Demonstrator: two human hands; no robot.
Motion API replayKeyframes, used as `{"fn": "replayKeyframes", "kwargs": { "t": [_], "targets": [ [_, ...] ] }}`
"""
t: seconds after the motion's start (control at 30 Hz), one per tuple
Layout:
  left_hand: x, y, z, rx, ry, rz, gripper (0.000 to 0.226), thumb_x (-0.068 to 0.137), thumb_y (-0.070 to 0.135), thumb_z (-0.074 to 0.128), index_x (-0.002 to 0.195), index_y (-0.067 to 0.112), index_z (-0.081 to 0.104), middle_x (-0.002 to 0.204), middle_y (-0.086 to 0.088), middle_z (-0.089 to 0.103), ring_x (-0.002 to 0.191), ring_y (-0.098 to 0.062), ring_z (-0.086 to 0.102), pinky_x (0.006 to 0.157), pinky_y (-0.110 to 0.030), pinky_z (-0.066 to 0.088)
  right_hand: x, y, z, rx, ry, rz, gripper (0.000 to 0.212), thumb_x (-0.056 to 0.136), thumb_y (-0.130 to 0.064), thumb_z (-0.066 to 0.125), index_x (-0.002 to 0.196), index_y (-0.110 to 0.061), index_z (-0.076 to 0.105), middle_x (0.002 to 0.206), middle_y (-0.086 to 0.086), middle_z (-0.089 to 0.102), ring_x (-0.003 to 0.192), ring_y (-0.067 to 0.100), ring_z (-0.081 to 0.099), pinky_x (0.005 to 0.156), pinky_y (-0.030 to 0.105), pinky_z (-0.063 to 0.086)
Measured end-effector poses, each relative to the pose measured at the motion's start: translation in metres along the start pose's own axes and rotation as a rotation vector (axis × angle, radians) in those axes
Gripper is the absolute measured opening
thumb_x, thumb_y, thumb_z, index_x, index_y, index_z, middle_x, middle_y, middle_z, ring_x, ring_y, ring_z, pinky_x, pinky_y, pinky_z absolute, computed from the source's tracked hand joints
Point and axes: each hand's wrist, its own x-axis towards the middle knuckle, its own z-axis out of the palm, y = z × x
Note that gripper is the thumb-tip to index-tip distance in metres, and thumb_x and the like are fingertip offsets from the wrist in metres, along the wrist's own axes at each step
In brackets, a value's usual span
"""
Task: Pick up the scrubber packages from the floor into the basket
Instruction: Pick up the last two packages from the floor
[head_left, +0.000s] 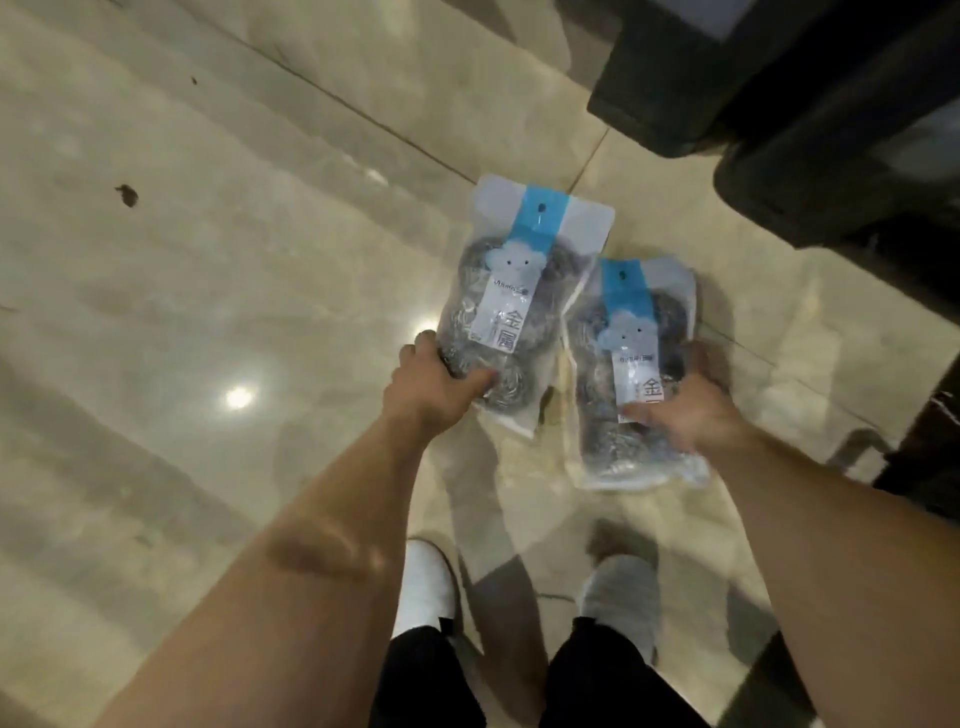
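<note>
Hands grasp one scrubber package each, above a glossy marble floor (208, 270). Left hand (431, 379) is clenched on the lower portion of the left scrubber package (514, 296): thumb laid across the front face, fingers wrapped behind the near-left edge. Above this grip the clear bag extends away from the person, ending in a white header with a blue strip and a hang hole; steel-wool scourers are visible through the film. Right hand (685, 405) is closed on the right scrubber package (631, 374): thumb pressed on the front label, fingers curled around the right-hand edge. Below this grip the bottom of the bag projects toward the person; above it the blue header points away. The two packages sit just beside each other, edges close near the middle; contact cannot be confirmed. Below both grips, two shoes (423, 587) stand on the floor. Beyond the right grip, dark blurred objects (779, 104) occupy the upper right; their identity cannot be determined
</note>
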Motion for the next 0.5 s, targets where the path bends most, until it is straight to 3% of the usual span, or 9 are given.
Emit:
{"fn": "replayKeyframes", "kwargs": {
  "t": [0.07, 0.13, 0.2, 0.3, 0.37, 0.5],
  "targets": [
    [0.017, -0.009, 0.015, -0.226, 0.004, -0.035, 0.08, 0.058, 0.053, 0.087, 0.116, 0.015, 0.048, 0.109, -0.007, 0.06, 0.092, -0.024, 0.065, 0.078, -0.046, 0.058, 0.013, 0.006, 0.009, 0.028, 0.006, 0.036, 0.112, 0.066, -0.036, 0.088, 0.148, -0.017, 0.015, 0.125, 0.017, 0.057, 0.089, 0.029, 0.058, 0.056, 0.025, 0.041],
    [0.023, -0.007, 0.018, -0.338, -0.029, -0.069, 0.065, 0.059, 0.035, 0.092, 0.103, 0.016, 0.048, 0.091, 0.003, 0.063, 0.073, -0.014, 0.065, 0.065, -0.035, 0.061, 0.016, 0.004, 0.013, 0.06, 0.053, 0.039, 0.112, 0.064, -0.037, 0.09, 0.147, -0.012, 0.019, 0.118, 0.015, 0.063, 0.082, 0.029, 0.064, 0.055, 0.025, 0.043],
    [0.018, -0.001, 0.014, -0.31, -0.097, -0.084, 0.046, 0.061, 0.038, 0.09, 0.091, 0.018, 0.061, 0.081, 0.008, 0.066, 0.075, -0.013, 0.066, 0.072, -0.031, 0.058, 0.006, -0.002, 0.011, 0.12, 0.096, 0.027, 0.111, 0.064, -0.03, 0.091, 0.148, -0.014, 0.02, 0.118, 0.012, 0.064, 0.084, 0.029, 0.065, 0.058, 0.026, 0.047],
    [-0.005, 0.011, -0.009, -0.374, -0.068, -0.064, 0.056, 0.057, 0.043, 0.087, 0.1, 0.015, 0.064, 0.093, -0.001, 0.07, 0.085, -0.021, 0.069, 0.077, -0.036, 0.058, -0.031, -0.029, -0.006, 0.163, 0.128, 0.004, 0.116, 0.066, -0.022, 0.09, 0.152, -0.02, 0.013, 0.136, 0.012, 0.056, 0.118, 0.033, 0.056, 0.084, 0.033, 0.047],
    [-0.033, 0.013, -0.035, -0.429, -0.054, -0.088, 0.055, 0.06, 0.038, 0.085, 0.102, 0.014, 0.059, 0.098, -0.003, 0.068, 0.085, -0.021, 0.067, 0.074, -0.034, 0.058, -0.069, -0.05, -0.024, 0.174, 0.126, 0.006, 0.119, 0.068, -0.025, 0.089, 0.154, -0.02, 0.007, 0.143, 0.013, 0.049, 0.128, 0.034, 0.049, 0.1, 0.038, 0.042],
    [-0.118, 0.012, -0.113, -0.541, -0.02, -0.09, 0.054, 0.059, 0.045, 0.085, 0.1, 0.018, 0.063, 0.095, -0.001, 0.071, 0.083, -0.019, 0.07, 0.075, -0.037, 0.06, -0.18, -0.091, -0.074, 0.169, 0.101, -0.09, 0.116, 0.074, -0.028, 0.085, 0.155, -0.017, 0.003, 0.147, 0.012, 0.044, 0.129, 0.032, 0.047, 0.097, 0.033, 0.042]
  ]
}}
